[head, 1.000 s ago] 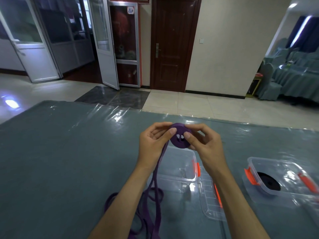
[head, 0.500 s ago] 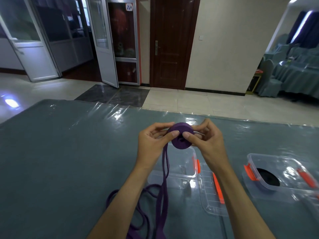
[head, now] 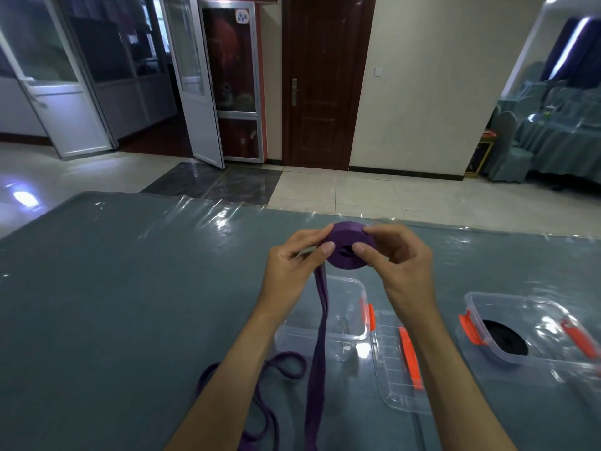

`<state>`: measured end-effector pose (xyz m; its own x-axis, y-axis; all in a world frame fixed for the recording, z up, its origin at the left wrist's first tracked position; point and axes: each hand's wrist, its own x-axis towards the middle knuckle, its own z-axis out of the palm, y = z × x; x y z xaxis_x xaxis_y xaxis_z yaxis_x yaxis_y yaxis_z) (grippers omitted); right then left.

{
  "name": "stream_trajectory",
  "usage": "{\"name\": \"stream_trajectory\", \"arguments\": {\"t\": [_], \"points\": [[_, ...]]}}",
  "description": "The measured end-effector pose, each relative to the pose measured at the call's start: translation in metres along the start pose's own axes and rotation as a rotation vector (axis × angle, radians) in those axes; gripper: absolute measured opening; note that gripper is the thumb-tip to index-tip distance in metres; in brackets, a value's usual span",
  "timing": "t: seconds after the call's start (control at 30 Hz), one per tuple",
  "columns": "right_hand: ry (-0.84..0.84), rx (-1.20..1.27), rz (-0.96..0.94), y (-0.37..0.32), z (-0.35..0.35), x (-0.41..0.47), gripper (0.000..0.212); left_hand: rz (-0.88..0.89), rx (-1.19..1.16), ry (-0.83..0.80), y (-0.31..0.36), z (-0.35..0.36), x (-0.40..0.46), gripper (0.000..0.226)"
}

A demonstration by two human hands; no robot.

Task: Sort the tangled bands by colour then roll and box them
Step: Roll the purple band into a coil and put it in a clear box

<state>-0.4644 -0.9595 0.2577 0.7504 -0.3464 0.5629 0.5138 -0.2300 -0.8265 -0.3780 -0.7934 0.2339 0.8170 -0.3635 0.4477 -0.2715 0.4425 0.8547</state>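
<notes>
Purple band [head: 346, 247] is part-wound into a thick coil held up above the table [head: 130, 288], between the two hands and over the far edge of the empty clear box [head: 325, 307]. The left hand [head: 292, 265] pinches the coil's left side, thumb on the near face and fingers behind; the right hand [head: 396, 258] grips the right side the same way, so both hands are closed on the roll and equally near it. The coil's hole faces roughly toward the camera, so its winding axis runs away from the person, and its flat faces stand near upright. From the coil's lower left the loose tail [head: 317, 353] hangs straight down past the left wrist, its long axis running toward the person, then trails into slack loops [head: 260, 385] on the table at the lower left. Further winding probably draws the tail upward on the left hand's side. Beside the empty box lies its lid [head: 400, 362]; well to the right a second box [head: 533, 333] holds a black roll [head: 505, 340].
</notes>
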Motion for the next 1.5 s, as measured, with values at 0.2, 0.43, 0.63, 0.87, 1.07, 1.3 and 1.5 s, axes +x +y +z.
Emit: {"name": "stream_trajectory", "arguments": {"t": [0.2, 0.43, 0.63, 0.87, 1.07, 1.3, 1.5], "points": [[-0.039, 0.017, 0.073, 0.007, -0.005, -0.006, 0.039, 0.08, 0.056, 0.083, -0.002, 0.008, -0.001, 0.02], [0.022, 0.065, 0.071, 0.01, -0.005, -0.012, 0.032, -0.06, 0.03, -0.043, -0.002, -0.001, 0.003, 0.028], [0.017, 0.081, 0.075, 0.007, -0.007, -0.011, 0.043, -0.025, 0.029, -0.044, -0.006, -0.001, 0.002, 0.027], [-0.028, 0.115, 0.112, 0.004, -0.004, -0.01, 0.038, 0.032, 0.033, 0.071, -0.012, 0.004, -0.005, 0.034], [0.011, 0.128, 0.102, 0.001, -0.004, -0.009, 0.037, -0.038, -0.072, 0.014, -0.018, 0.005, -0.011, 0.037], [0.002, 0.106, 0.132, 0.012, -0.002, -0.011, 0.037, -0.022, -0.066, 0.051, -0.02, 0.004, -0.012, 0.026], [-0.089, 0.069, 0.213, 0.017, -0.007, -0.008, 0.037, 0.029, -0.027, 0.152, -0.019, 0.004, -0.004, 0.016]]}}
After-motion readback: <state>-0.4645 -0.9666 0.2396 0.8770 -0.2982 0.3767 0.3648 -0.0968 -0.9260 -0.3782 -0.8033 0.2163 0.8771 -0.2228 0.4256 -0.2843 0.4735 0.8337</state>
